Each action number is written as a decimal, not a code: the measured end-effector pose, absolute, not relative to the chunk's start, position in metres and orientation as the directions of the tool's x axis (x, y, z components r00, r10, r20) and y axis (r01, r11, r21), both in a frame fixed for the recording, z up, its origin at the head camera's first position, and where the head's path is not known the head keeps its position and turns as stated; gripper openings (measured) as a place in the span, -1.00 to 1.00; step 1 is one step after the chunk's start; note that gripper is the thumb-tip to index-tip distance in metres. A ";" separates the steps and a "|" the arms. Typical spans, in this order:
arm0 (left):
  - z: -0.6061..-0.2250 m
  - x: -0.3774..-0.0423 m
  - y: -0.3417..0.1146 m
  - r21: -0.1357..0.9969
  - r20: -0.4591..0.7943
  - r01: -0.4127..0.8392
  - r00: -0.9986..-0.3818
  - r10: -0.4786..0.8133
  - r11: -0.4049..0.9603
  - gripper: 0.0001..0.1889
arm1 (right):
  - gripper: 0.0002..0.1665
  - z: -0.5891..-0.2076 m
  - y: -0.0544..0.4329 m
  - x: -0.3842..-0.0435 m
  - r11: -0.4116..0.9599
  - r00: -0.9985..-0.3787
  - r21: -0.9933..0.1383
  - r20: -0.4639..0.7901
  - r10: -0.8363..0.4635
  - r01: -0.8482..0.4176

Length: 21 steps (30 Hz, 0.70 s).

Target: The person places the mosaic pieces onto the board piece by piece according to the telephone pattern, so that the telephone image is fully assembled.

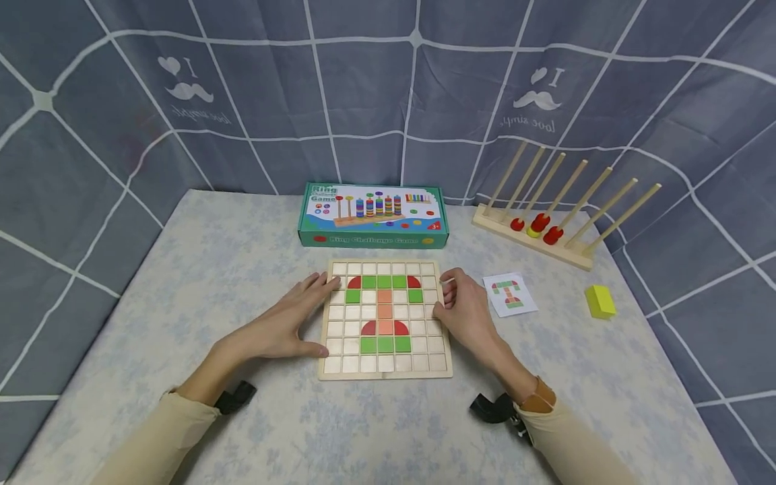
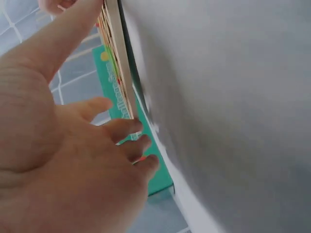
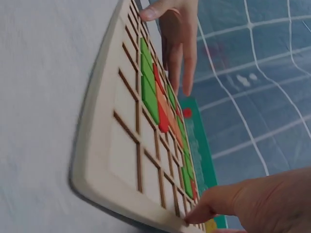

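Observation:
A square wooden grid board [image 1: 384,375] lies flat before me, with green, red and orange tiles set in it as a mushroom-like figure. Along its left edge my left hand [image 1: 285,316] is spread, fingertips at the upper rim and thumb at the lower one. In the left wrist view its fingers [image 2: 121,130] reach out beside the board's side. My right hand [image 1: 469,310] holds the right edge, fingers curled and thumb on the rim. The right wrist view shows that thumb [image 3: 209,206] at the frame. A pattern card [image 1: 526,304] with a similar figure lies right of this hand.
Behind the board stands a green Ring Challenge Game box [image 1: 372,239]. A wooden peg rack [image 1: 527,242] with several red and yellow rings is at the back right. A yellow block [image 1: 600,302] sits near the table's right side. Grey-blue checked curtains [image 1: 376,87] surround the table.

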State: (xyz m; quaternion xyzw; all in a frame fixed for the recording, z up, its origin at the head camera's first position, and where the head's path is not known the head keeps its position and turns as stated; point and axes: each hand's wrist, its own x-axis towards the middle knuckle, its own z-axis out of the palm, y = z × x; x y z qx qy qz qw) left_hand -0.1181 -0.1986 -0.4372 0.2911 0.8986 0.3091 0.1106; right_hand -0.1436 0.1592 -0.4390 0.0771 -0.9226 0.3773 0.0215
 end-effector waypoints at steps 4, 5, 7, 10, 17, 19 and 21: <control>-0.437 -0.130 -0.187 0.603 -0.007 0.482 -0.793 0.609 0.636 0.17 | -0.50 -0.439 0.174 -0.150 0.714 -0.987 -0.682 0.093 -0.130 -0.158; -0.438 -0.131 -0.185 0.599 -0.014 0.482 -0.792 0.610 0.639 0.16 | -0.51 -0.439 0.177 -0.152 0.711 -0.987 -0.685 0.091 -0.131 -0.158; -0.441 -0.134 -0.182 0.594 -0.028 0.477 -0.792 0.609 0.648 0.14 | -0.52 -0.441 0.183 -0.154 0.702 -0.986 -0.693 0.092 -0.138 -0.163; -0.445 -0.134 -0.180 0.576 -0.032 0.473 -0.802 0.597 0.666 0.12 | -0.56 -0.444 0.190 -0.155 0.681 -0.979 -0.706 0.101 -0.176 -0.195; -0.451 -0.129 -0.179 0.528 0.006 0.480 -0.827 0.562 0.700 -0.03 | -0.62 -0.450 0.202 -0.139 0.663 -0.960 -0.695 0.179 -0.215 -0.278; -0.452 -0.128 -0.180 0.528 0.003 0.479 -0.827 0.563 0.701 -0.06 | -0.61 -0.452 0.204 -0.132 0.657 -0.959 -0.700 0.184 -0.214 -0.280; -0.453 -0.127 -0.181 0.518 0.008 0.483 -0.829 0.560 0.706 -0.08 | -0.58 -0.456 0.205 -0.127 0.660 -0.957 -0.693 0.184 -0.226 -0.289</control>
